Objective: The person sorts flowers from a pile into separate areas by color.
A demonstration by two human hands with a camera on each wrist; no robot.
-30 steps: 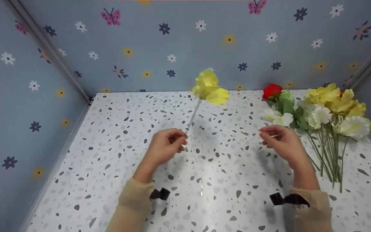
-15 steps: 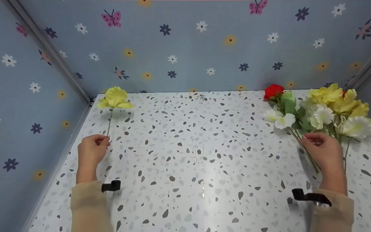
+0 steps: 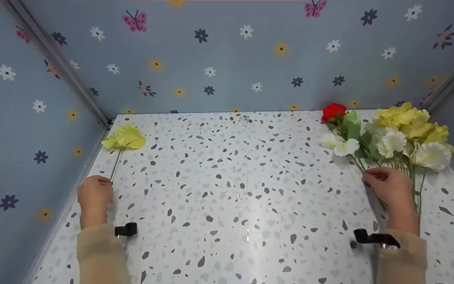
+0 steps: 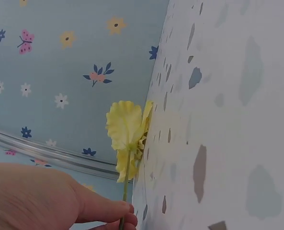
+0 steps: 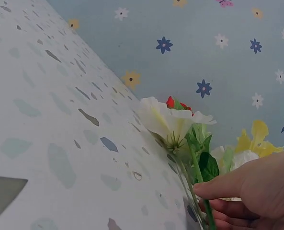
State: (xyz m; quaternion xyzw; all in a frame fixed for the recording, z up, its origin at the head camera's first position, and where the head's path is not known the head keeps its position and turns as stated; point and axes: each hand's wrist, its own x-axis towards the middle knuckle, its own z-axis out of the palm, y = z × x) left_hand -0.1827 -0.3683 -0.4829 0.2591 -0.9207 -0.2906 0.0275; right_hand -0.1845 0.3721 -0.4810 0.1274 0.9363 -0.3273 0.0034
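In the head view my left hand [image 3: 95, 197] is at the far left of the table, pinching the thin stem of a yellow artificial flower [image 3: 126, 138]. The left wrist view shows that flower's ruffled petals [image 4: 125, 124] against the tabletop and the stem between thumb and fingers. My right hand [image 3: 393, 189] is over the stems of a bunch of artificial flowers on the right. Thumb and fingers close round a green flower stem [image 5: 198, 167] in the right wrist view. Which bloom it carries is unclear. A red flower [image 3: 333, 112] and white flowers [image 3: 392, 142] lie above the hand.
More yellow flowers [image 3: 404, 118] lie in the bunch near the right wall. The speckled white tabletop [image 3: 227, 189] spreads between the hands. Patterned blue panels [image 3: 227, 55] enclose the back and sides.
My left hand has carried the yellow flower from the middle to the far left and lowered it to the table. My right hand has moved right onto the bunch's stems and taken hold of one.
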